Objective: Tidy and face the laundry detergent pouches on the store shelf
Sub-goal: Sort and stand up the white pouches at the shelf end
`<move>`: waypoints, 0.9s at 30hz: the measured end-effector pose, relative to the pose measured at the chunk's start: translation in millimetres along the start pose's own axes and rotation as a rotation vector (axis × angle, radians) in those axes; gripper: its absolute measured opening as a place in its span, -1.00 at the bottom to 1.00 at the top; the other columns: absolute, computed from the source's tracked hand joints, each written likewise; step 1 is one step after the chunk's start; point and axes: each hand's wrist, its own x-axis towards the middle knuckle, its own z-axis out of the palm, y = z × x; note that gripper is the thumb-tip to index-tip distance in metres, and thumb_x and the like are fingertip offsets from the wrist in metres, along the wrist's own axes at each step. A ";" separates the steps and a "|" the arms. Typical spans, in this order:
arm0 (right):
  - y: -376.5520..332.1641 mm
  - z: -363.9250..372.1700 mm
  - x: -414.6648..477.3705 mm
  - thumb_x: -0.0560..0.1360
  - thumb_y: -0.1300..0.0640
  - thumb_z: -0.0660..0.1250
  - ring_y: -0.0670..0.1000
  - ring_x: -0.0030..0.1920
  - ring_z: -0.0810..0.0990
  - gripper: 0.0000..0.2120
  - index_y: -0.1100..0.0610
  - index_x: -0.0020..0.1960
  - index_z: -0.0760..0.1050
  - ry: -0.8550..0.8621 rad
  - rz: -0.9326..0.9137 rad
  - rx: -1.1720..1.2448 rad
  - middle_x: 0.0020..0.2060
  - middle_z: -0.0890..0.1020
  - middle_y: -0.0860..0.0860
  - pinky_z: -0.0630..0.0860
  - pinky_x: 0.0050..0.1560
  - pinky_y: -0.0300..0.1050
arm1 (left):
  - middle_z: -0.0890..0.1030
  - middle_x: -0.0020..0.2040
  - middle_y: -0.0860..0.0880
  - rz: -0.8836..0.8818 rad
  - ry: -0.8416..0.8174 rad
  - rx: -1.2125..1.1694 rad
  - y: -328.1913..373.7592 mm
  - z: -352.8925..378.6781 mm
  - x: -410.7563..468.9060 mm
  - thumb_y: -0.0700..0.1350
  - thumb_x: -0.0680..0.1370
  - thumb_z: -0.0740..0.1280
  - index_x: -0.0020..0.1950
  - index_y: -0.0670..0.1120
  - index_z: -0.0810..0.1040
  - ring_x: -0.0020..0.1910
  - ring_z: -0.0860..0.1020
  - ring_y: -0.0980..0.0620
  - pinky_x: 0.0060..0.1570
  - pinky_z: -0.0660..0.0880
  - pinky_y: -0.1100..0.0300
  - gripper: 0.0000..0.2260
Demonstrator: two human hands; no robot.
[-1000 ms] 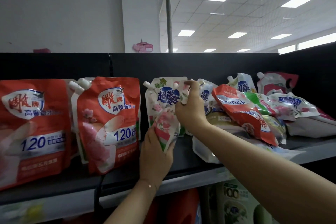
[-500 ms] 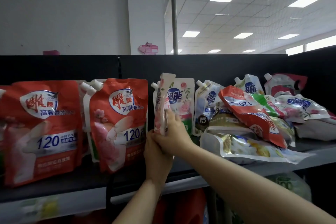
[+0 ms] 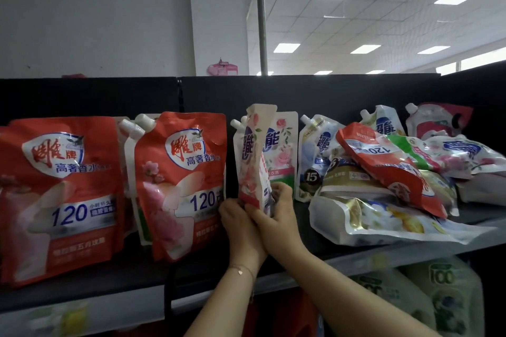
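Both hands are together at the base of one white soft-plastic pouch with pink rose print and blue lettering (image 3: pixel 254 156).

- Left hand (image 3: pixel 237 223): grips the lower left corner of the pouch, fingers curled up against it. A thin bracelet (image 3: pixel 241 271) sits on this wrist.
- Right hand (image 3: pixel 277 215): touches the left hand, with its fingers wrapped round the lower right edge of the pouch.

Orientation of the held pouch: the long axis is vertical and the base is down at the hands. The top seal is uppermost and the white spout cap (image 3: pixel 236 124) is at the upper left corner, pointing up and left. The body is twisted. Its printed face turns to the left, so it presents nearly edge-on. Whether the base rests on the black shelf (image 3: pixel 109 276) cannot be told.

Surroundings, relative to the hands:

- Directly behind the held pouch: a second white rose-print pouch (image 3: pixel 283 150), upright and face forward.
- Left of the hands: a red pouch marked 120 (image 3: pixel 180 186), upright and face forward, with another red pouch of the same kind (image 3: pixel 59 194) further left.
- Right of the hands: a white and blue pouch marked 15 (image 3: pixel 315 157), upright, then a loose heap of pouches lying on their sides. In it a red pouch (image 3: pixel 383 169) lies tilted, its print upside down, across a white and gold pouch (image 3: pixel 367 217) lying flat.
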 end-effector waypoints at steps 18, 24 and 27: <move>12.6 -2.1 -5.0 0.36 0.30 0.38 -0.14 -0.42 0.35 -0.80 0.15 -0.23 0.34 0.151 -0.041 -0.023 -0.47 0.39 -0.08 0.36 -0.36 -0.22 | 0.46 0.05 -0.11 0.094 0.052 0.115 9.6 -1.2 -12.9 -0.01 0.51 0.32 0.10 -0.11 0.35 0.02 0.52 -0.15 -0.02 0.50 -0.08 -0.73; 14.6 -3.7 -3.7 0.41 0.30 0.31 0.07 -0.26 0.54 -0.86 0.09 -0.23 0.46 0.217 0.021 -0.071 -0.31 0.56 0.08 0.51 -0.21 -0.03 | 0.45 0.15 -0.08 0.124 -0.086 0.109 9.1 0.4 -11.1 -0.18 0.53 0.31 0.23 -0.09 0.44 0.09 0.49 -0.05 0.04 0.41 0.22 -0.73; 10.9 -5.6 -5.7 0.43 0.32 0.28 0.02 -0.18 0.58 -0.85 0.08 -0.15 0.51 0.234 0.046 -0.034 -0.24 0.61 0.04 0.54 -0.16 -0.11 | 0.45 0.19 -0.10 0.174 -0.126 0.131 9.1 2.1 -12.3 -0.21 0.55 0.27 0.27 -0.11 0.43 0.13 0.48 -0.05 0.12 0.43 0.18 -0.72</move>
